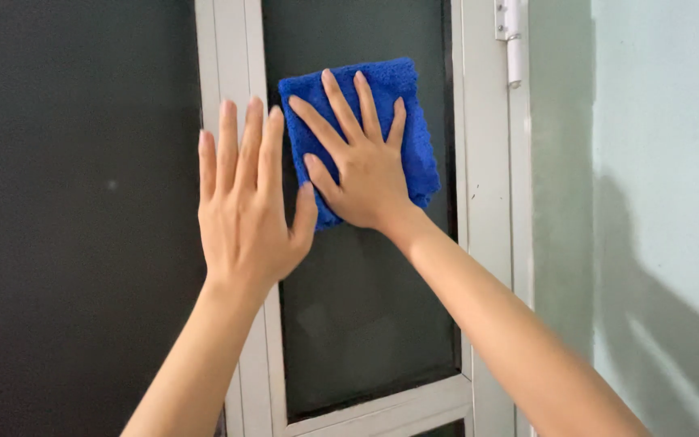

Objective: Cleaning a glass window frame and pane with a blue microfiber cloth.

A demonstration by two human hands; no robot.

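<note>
Illumination was soft, even and moderately bright, arriving from the camera side and somewhat from the left. The arms cast broad, soft-edged shadows onto the pale green wall (665, 202) at right. The dark glass panes (366, 324) showed no hard glare, only a faint dull sheen. Focus was sharp across both hands and the blue cloth (414, 121); its pile texture was resolved. No motion blur or edge distortion was evident.

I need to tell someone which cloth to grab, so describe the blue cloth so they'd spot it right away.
Find the narrow dark glass pane in the pale metal frame, left of the hinge. The blue cloth is pressed flat near its top under the right hand. It is the only fuzzy, bright blue thing there.
</note>
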